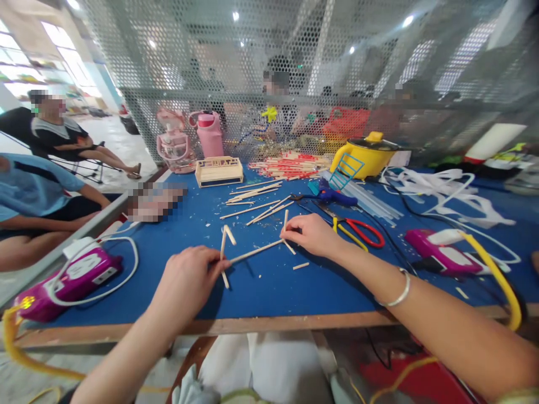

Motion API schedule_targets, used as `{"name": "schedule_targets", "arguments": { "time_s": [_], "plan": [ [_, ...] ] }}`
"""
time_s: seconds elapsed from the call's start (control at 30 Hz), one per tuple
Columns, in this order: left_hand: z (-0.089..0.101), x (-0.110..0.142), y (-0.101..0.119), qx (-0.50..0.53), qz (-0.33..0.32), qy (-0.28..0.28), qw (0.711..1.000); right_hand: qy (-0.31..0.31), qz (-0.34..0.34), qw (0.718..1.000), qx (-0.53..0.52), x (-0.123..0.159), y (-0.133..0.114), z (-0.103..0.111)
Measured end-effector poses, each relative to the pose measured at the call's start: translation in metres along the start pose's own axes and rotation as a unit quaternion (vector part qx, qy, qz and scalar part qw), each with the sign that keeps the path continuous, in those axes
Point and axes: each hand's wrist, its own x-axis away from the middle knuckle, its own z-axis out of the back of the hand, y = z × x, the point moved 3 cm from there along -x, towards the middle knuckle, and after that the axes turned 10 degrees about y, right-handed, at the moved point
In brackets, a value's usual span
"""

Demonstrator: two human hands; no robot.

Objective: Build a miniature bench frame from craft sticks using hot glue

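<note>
A small frame of joined wooden sticks (256,252) is held above the blue tabletop between my two hands. My left hand (189,280) pinches its left end, where a longer stick crosses and a short piece bends off at the top. At the other end, the fingertips of my right hand (309,234) close on an upright stick by the joint. A short loose stick (300,266) lies just below my right hand. Several longer wooden sticks (252,193) are spread beyond my hands.
Behind are a small wooden rack (219,171), red-tipped sticks (290,165), a pink bottle (209,134) and a yellow pot (365,158). Right lie a blue glue gun (332,193), red-handled scissors (365,233) and a purple power strip (442,252). Another purple power strip (71,280) is left. A person (46,196) sits left.
</note>
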Motion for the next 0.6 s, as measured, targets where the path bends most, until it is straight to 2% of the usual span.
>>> {"name": "schedule_targets", "arguments": {
  "time_s": [0.1, 0.2, 0.4, 0.6],
  "plan": [
    [-0.003, -0.030, -0.020, 0.028, 0.016, -0.028, 0.999, -0.005, -0.010, 1.000, -0.003, -0.001, -0.001, -0.003],
    [-0.009, -0.048, -0.032, 0.069, 0.022, -0.052, 0.996, 0.019, -0.041, 0.999, -0.016, 0.002, -0.001, -0.004],
    [-0.012, -0.065, -0.034, 0.055, -0.022, -0.005, 0.998, 0.054, -0.069, 0.996, -0.021, 0.008, -0.004, -0.006],
    [-0.018, -0.069, -0.037, 0.070, -0.026, 0.000, 0.997, 0.112, -0.090, 0.989, -0.028, 0.017, 0.001, -0.011]
  ]
}}
